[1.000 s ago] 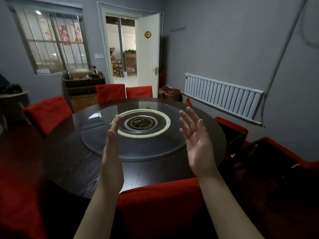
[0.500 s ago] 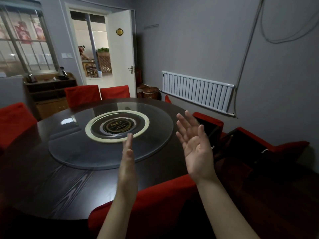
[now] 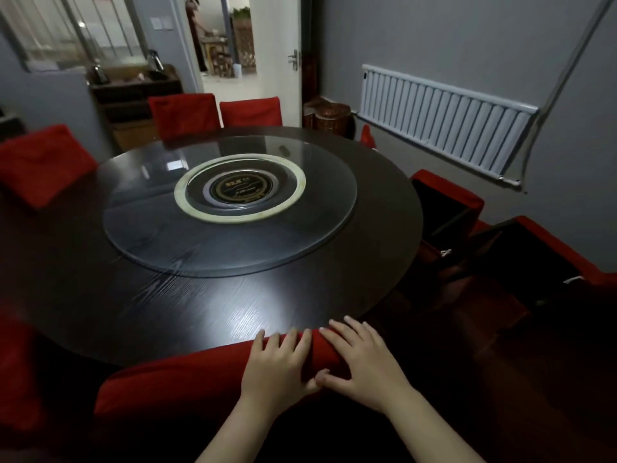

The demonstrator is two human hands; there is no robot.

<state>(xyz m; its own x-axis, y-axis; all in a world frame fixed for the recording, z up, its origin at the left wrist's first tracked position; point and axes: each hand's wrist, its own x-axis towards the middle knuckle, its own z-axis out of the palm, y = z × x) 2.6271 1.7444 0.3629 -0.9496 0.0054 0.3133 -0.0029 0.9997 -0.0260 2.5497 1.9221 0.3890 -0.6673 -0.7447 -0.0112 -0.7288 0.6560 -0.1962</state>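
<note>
A red-covered chair back (image 3: 187, 379) stands at the near edge of the round dark table (image 3: 100, 295). Both of my hands lie on the right end of its top. My left hand (image 3: 277, 369) rests there with its fingers laid over the rounded top toward the table. My right hand (image 3: 359, 359) lies beside it with fingers spread over the chair back's right corner. The two thumbs meet on the near face of the red cover. Neither hand holds anything loose.
A glass turntable (image 3: 150, 228) with a pale ring sits mid-table. Red chairs (image 3: 250, 110) ring the table, two more (image 3: 447, 192) at the right by a white radiator (image 3: 444, 118). A wooden sideboard (image 3: 133, 91) and an open doorway (image 3: 230, 45) lie beyond.
Both hands were raised open in the air over the table; they have come down onto the top of the near red chair back. The view has dropped and moved closer.
</note>
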